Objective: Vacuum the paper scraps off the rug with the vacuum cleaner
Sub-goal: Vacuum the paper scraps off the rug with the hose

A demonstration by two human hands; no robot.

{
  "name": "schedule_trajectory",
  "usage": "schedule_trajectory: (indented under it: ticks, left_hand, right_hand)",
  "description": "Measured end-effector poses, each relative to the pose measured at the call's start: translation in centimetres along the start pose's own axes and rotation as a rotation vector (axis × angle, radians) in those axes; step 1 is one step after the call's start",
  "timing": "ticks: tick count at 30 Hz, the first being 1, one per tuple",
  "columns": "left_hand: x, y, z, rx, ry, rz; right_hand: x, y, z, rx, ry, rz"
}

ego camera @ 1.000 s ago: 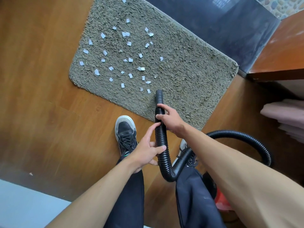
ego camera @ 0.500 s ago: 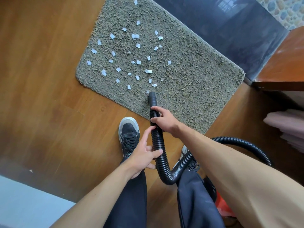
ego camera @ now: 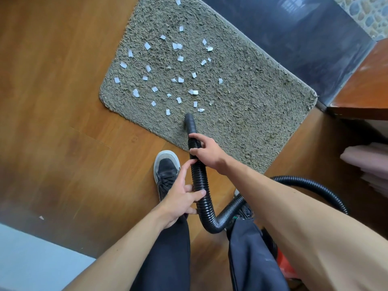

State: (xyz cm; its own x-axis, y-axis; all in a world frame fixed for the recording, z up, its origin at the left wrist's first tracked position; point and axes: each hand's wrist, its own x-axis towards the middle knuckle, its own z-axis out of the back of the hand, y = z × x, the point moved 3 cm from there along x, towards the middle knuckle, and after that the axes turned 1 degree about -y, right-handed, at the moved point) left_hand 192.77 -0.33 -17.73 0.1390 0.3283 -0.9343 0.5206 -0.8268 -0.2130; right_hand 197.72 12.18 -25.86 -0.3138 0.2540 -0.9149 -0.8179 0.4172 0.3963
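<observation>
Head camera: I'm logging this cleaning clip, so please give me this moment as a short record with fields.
rug: grey, shaggy, lying on the wood floor
paper scraps: many, white, scattered over the rug's left part
hose: black, ribbed, tip down at the rug just short of the nearest scraps
right hand: grips the hose near its tip
left hand: holds the hose lower down
shoe: black, beside the rug's edge

Wooden floor in soft, even daylight.
Glossy brown boards fill the left and centre. A dark polished slab runs along the top right, mirroring a bright barred shape, with a pebble-patterned surface beyond it. At the right stands reddish-brown wooden furniture, with pale pink folded fabric below its top. A pale grey-blue surface cuts the lower left corner.
</observation>
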Motion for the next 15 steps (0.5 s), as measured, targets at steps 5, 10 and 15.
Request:
schedule_trajectory:
  ticks: [5, 10, 15]
  left_hand:
    - [0.6, -0.6, -0.7, 0.047, 0.029, 0.006]
    - [1.2, -1.5, -1.3, 0.077, 0.042, 0.003]
    - [1.3, -1.8, -0.3, 0.070, 0.036, 0.000]
  right_hand:
    - [-0.6, -0.5, 1.5, 0.091, -0.066, -0.018]
    - [-0.5, -0.4, 2.8, 0.127, -0.089, -0.013]
    - [0.1, 0.7, 2.2, 0.060, -0.072, -0.006]
